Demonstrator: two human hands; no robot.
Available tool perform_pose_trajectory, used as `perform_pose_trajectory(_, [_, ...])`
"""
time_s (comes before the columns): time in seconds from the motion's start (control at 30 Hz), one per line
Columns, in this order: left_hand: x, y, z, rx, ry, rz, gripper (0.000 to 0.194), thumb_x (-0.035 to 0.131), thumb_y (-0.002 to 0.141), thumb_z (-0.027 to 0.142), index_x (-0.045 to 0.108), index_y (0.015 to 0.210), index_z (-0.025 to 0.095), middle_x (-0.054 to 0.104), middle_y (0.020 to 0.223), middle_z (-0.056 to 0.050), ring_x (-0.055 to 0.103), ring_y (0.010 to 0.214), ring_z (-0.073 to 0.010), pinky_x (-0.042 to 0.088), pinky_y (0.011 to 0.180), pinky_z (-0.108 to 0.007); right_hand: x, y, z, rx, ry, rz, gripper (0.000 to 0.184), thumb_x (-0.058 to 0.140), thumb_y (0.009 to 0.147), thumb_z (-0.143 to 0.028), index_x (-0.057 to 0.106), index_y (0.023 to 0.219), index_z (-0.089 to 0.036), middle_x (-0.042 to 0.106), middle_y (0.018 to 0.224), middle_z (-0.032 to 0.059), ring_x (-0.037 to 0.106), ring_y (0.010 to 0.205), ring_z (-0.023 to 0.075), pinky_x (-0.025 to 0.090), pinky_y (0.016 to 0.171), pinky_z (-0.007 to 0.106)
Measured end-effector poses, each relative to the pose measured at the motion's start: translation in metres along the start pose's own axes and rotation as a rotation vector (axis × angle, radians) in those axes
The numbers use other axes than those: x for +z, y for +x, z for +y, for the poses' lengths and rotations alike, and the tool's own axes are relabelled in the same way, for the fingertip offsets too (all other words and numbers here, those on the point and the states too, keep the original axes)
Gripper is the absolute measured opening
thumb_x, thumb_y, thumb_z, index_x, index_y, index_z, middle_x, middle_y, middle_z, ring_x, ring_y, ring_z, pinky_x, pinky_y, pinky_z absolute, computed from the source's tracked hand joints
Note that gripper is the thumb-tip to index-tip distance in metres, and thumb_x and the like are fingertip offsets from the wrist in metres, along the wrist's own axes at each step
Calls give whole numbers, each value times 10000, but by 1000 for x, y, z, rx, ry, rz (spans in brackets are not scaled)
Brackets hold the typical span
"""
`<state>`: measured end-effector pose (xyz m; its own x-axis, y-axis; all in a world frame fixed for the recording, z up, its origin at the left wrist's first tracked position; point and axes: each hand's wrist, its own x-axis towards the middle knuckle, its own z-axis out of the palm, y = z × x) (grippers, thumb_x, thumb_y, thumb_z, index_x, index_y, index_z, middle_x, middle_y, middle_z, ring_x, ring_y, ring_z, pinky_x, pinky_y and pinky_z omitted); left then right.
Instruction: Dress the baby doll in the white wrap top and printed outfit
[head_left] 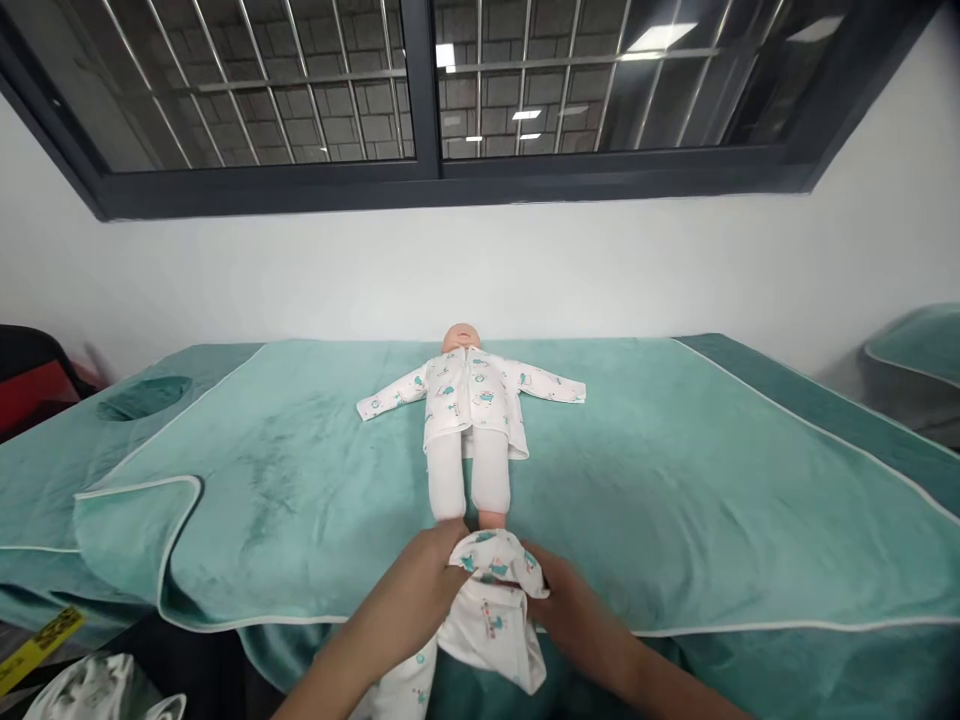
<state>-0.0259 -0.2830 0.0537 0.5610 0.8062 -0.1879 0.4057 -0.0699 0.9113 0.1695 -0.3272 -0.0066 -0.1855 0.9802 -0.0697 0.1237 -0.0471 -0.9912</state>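
Observation:
A baby doll (460, 338) lies on its back on the green bed cover, arms spread and legs pointing toward me. It wears a white printed baby shirt (469, 390); its legs are white down to skin-coloured feet. At the feet, my left hand (433, 572) and my right hand (561, 595) grip a pair of white printed baby trousers (491, 625) from either side. The cloth is bunched between them, with one trouser leg hanging at the lower left. The doll's feet are partly hidden behind my left hand and the fabric.
Green velvety covers (637, 480) with white piping spread over the bed, one corner folded at the left. A white wall and a dark-framed barred window (427, 185) rise behind. At the lower left are a yellow strip (41, 648) and a patterned cloth (94, 690).

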Motion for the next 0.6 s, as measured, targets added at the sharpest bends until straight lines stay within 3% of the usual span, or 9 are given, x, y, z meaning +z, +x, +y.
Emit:
perform_pose_trajectory(0.13, [3, 6, 3, 43, 114, -10, 277, 451, 868, 318, 667, 992, 198, 688, 1074, -65, 599, 1002, -247, 463, 873, -321, 1, 3, 17, 9, -59, 102, 261, 586, 857, -347, 672, 1046, -189, 704, 1029, 66, 633, 926, 248, 483, 828, 349])
perform_pose_trajectory(0.23, [-7, 7, 15, 74, 118, -63, 269, 487, 848, 286, 661, 1047, 236, 683, 1110, -30, 604, 1013, -229, 455, 872, -294, 8, 5, 22, 36, 73, 172, 289, 601, 844, -394, 648, 1056, -203, 687, 1063, 57, 613, 987, 240, 461, 890, 347])
perform_pose_trajectory(0.4, [-25, 13, 19, 38, 13, -138, 322, 503, 780, 188, 636, 1069, 234, 663, 1155, 1, 593, 1065, -213, 443, 900, -277, 15, 12, 19, 31, 273, 262, 324, 642, 805, -406, 629, 1061, -209, 675, 1069, 58, 617, 963, 228, 471, 851, 325])
perform_pose_trajectory(0.47, [-25, 20, 15, 57, 10, -99, 269, 482, 786, 187, 623, 1013, 217, 669, 1096, -4, 602, 1028, -207, 454, 863, -277, 16, 19, 17, -5, 275, 314, 327, 654, 798, -391, 628, 1064, -202, 673, 1077, 65, 617, 938, 222, 470, 828, 318])
perform_pose_trajectory(0.6, [-17, 43, 6, 108, 169, 110, 175, 420, 838, 201, 574, 920, 208, 661, 915, -7, 609, 873, -186, 457, 748, -273, 20, 35, 10, -2, 419, 362, 402, 692, 760, -361, 612, 1125, -212, 671, 1085, 66, 617, 897, 219, 481, 754, 311])
